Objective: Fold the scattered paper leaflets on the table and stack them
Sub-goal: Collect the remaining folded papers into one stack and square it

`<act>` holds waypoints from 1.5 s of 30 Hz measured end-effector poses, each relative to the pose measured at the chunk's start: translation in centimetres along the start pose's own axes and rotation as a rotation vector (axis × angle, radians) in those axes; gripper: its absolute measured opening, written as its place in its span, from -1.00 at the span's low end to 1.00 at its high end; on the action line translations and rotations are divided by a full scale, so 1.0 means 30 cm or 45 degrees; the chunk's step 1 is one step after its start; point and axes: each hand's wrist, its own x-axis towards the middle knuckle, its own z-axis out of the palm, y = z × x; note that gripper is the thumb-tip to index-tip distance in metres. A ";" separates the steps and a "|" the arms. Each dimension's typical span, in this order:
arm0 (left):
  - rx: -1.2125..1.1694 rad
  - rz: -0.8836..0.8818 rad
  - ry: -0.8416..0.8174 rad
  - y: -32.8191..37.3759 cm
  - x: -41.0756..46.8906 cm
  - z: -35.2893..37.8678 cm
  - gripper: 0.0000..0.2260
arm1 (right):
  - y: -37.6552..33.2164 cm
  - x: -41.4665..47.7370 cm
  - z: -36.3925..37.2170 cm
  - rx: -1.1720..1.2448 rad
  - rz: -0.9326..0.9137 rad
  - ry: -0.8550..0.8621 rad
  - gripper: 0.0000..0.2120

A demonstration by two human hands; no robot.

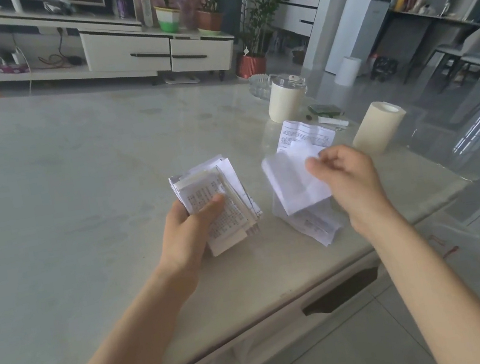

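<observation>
So left hand (pixel 191 227) grips the folded stack (pixel 219 200), thumb pressed on top; right hand (pixel 349 183) pinches 1 white leaflet (pixel 292 180) over the table (pixel 74 176).

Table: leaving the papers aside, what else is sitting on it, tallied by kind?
Cream lidded cup: 1
Cream roll on its side: 1
Clear glass dish: 1
Flat packets: 2, green packet and white packet
Total: 5 clearly seen; tinier bits nearby are unclear.
</observation>
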 end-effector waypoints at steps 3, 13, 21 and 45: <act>-0.003 0.004 -0.017 0.006 -0.005 -0.001 -0.82 | -0.084 -0.083 0.072 0.392 0.094 -0.194 -0.94; -0.369 -0.100 -0.135 0.050 -0.013 -0.014 -0.83 | -0.055 -0.071 0.130 -0.128 -0.423 0.401 -0.96; -0.374 -0.144 -0.285 0.052 -0.015 -0.007 -0.79 | -0.021 -0.124 0.195 -0.292 -0.546 -0.225 -0.86; -0.138 -0.193 -0.272 0.019 -0.010 -0.014 -0.86 | 0.109 -0.019 -0.038 -0.912 0.220 -0.300 -0.53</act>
